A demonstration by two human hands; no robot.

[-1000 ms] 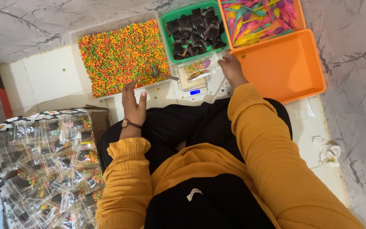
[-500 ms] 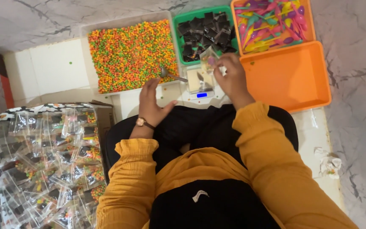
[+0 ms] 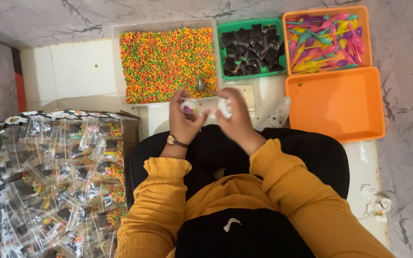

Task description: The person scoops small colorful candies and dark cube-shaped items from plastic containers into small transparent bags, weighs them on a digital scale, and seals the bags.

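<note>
A box of filled clear packets (image 3: 58, 186) sits at near left, within easy reach. At centre, the left hand (image 3: 183, 119) and right hand (image 3: 233, 114) both pinch a small clear packet (image 3: 201, 106) between them — held up over the lap, just near the tray of coloured candy (image 3: 168, 62). Right of it lie dark pieces in a green tray (image 3: 251, 48), coloured spoons (image 3: 326, 40) and an orange tray (image 3: 335, 102).

Grey-veined marble floor (image 3: 72, 19) all round, from nine o'clock over twelve to three. White low desk (image 3: 72, 71) at eleven o'clock, running down to four. Red strip (image 3: 21, 91) against its edge at ten. Crumpled white scrap (image 3: 376, 203) on the marble at four. Even, soft light, without hard shadows. No wall or window in view.
</note>
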